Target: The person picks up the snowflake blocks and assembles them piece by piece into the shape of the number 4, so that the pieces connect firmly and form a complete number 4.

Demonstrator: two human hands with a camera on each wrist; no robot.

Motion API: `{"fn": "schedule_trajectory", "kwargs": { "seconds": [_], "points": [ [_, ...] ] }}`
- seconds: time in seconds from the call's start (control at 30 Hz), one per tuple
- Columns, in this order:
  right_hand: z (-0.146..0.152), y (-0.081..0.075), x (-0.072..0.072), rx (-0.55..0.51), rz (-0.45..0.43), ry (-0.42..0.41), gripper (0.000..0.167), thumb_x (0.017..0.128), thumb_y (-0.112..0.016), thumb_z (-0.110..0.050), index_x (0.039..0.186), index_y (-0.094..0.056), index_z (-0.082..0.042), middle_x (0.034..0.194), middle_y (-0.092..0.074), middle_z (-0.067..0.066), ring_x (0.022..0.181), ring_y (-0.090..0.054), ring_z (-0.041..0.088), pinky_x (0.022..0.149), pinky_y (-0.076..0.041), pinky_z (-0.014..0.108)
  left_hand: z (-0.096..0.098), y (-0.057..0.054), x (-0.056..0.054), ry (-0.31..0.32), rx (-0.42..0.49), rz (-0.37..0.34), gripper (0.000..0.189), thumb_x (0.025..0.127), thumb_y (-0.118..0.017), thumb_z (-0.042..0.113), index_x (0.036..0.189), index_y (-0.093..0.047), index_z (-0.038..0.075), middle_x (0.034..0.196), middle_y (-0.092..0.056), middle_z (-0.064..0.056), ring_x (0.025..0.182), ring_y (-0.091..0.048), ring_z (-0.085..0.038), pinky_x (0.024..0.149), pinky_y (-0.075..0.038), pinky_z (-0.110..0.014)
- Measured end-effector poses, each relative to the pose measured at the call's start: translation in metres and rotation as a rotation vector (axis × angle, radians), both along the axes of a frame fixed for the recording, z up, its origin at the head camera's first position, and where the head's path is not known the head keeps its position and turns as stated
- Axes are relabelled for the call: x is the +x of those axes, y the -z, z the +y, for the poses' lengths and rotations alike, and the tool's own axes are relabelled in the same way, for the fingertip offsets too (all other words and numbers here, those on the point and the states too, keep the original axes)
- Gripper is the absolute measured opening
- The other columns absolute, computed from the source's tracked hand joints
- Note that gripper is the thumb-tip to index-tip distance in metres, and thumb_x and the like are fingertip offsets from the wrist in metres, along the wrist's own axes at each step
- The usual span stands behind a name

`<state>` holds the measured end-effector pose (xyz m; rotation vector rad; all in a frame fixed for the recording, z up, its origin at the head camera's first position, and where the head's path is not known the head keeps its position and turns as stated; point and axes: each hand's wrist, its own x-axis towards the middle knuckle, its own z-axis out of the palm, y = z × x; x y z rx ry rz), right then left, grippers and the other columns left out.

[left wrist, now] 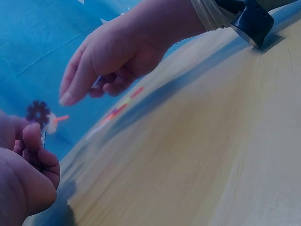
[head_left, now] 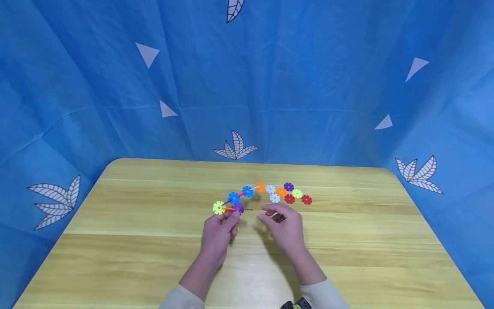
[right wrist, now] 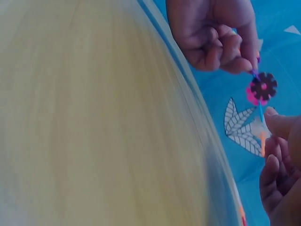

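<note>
Pinching purple disc (head_left: 238,207) between thumb and fingers of left grip (head_left: 217,234); thumb hiding disc's lower edge; holding up bent disc chain (head_left: 233,198) above counter (head_left: 378,240); right grip (head_left: 287,225) released, thumb and fingers parted near chain's dark end; lying beyond right grip, loose white, orange, purple, yellow-green and red discs (head_left: 281,192); hanging behind, printed blue curtain (head_left: 270,77).

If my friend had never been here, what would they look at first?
Probably the bright chain of flower-shaped discs, which the left hand pinches above the table. Next, perhaps, the red, orange, white, purple and yellow-green discs lying on the tabletop just beyond the right hand. Behind everything is a big blue cloth with pale leaves and triangles on it.
</note>
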<state>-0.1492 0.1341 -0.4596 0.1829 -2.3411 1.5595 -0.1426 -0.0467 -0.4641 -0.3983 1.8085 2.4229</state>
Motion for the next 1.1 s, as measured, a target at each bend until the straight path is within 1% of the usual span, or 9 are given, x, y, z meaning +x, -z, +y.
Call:
{"fn": "schedule_trajectory", "kwargs": {
  "seconds": [0.13,0.27,0.47,0.53,0.8,1.1],
  "points": [
    [0.012,0.0,0.0,0.013,-0.055,0.047,0.024,0.075,-0.088,-0.004,0.096,-0.077,-0.004,0.078,-0.066,0.0,0.063,-0.064,0.018,0.057,-0.055,0.027,-0.001,-0.001,-0.001,-0.01,0.017,-0.012,0.015,0.092,-0.073,0.011,0.086,-0.063,0.001,0.09,-0.068,-0.019,0.057,-0.052,-0.01,0.053,-0.045,-0.019],
    [0.023,0.0,-0.001,0.026,-0.108,0.089,0.025,0.077,-0.088,-0.007,0.099,-0.077,-0.005,0.078,-0.066,0.002,0.062,-0.064,0.019,0.055,-0.054,0.027,-0.001,-0.001,-0.001,-0.018,0.025,-0.006,0.015,0.093,-0.072,0.01,0.085,-0.063,0.001,0.089,-0.068,-0.019,0.056,-0.05,-0.01,0.052,-0.044,-0.019],
    [0.038,0.0,-0.002,0.051,-0.193,0.149,0.03,0.078,-0.088,-0.013,0.105,-0.076,-0.007,0.082,-0.067,0.003,0.066,-0.066,0.019,0.057,-0.055,0.028,-0.002,0.0,-0.002,-0.012,0.03,0.005,0.014,0.094,-0.071,0.01,0.085,-0.063,0.002,0.085,-0.068,-0.015,0.056,-0.05,-0.009,0.052,-0.043,-0.019],
    [0.042,0.001,-0.003,0.058,-0.208,0.165,0.032,0.078,-0.088,-0.013,0.107,-0.076,-0.007,0.083,-0.067,0.004,0.068,-0.066,0.02,0.058,-0.056,0.028,-0.002,-0.001,-0.002,-0.01,0.031,0.004,0.014,0.094,-0.07,0.01,0.085,-0.063,0.002,0.084,-0.068,-0.013,0.056,-0.05,-0.009,0.052,-0.043,-0.019],
    [0.059,0.003,-0.004,0.079,-0.256,0.224,0.037,0.078,-0.088,-0.014,0.112,-0.074,-0.009,0.087,-0.066,0.006,0.072,-0.066,0.022,0.058,-0.056,0.028,-0.002,0.0,-0.002,-0.011,0.03,-0.001,0.017,0.094,-0.071,0.01,0.083,-0.06,0.003,0.085,-0.068,-0.015,0.055,-0.049,-0.01,0.052,-0.042,-0.019],
    [0.073,0.005,-0.006,0.111,-0.297,0.282,0.042,0.081,-0.086,-0.019,0.118,-0.071,-0.007,0.093,-0.066,0.008,0.074,-0.066,0.022,0.058,-0.054,0.026,-0.002,-0.001,-0.002,-0.014,0.03,-0.003,0.017,0.094,-0.071,0.009,0.083,-0.06,0.003,0.083,-0.067,-0.012,0.056,-0.049,-0.009,0.052,-0.042,-0.019]
  ]
}}
